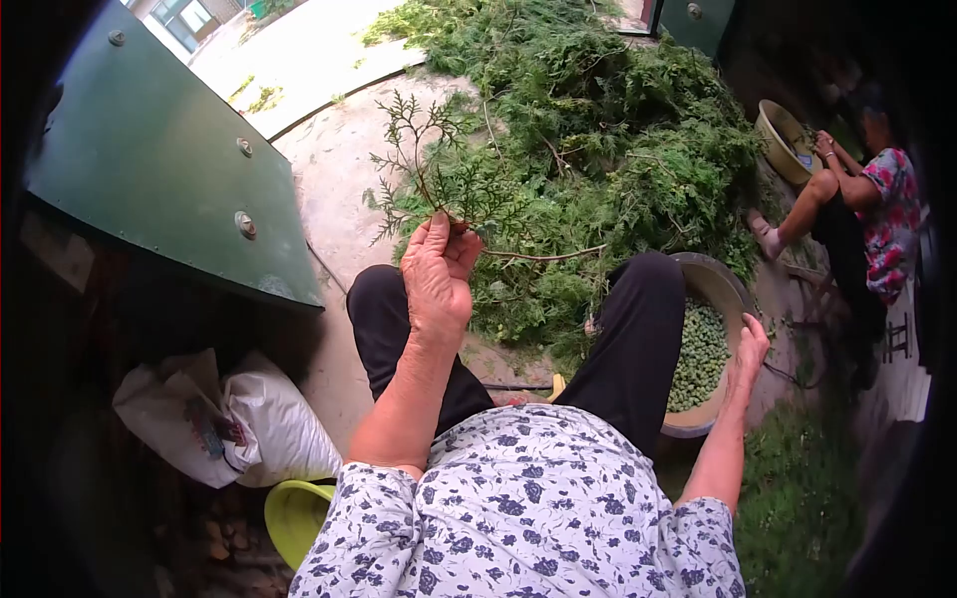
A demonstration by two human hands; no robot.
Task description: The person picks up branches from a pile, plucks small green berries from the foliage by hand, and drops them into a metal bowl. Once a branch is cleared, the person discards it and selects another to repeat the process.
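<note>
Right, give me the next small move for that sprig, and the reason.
I'd bring the left hand and its sprig over the basin. The sprig is up in front of the leafy pile, away from the basin, while the right hand is at the basin's rim and small green pieces lie inside, so that seems the likeliest place to work on it.

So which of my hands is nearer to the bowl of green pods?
Your right. The right hand is at the outer rim of the bowl; the left hand is well off to the bowl's left, holding a green sprig.
</note>
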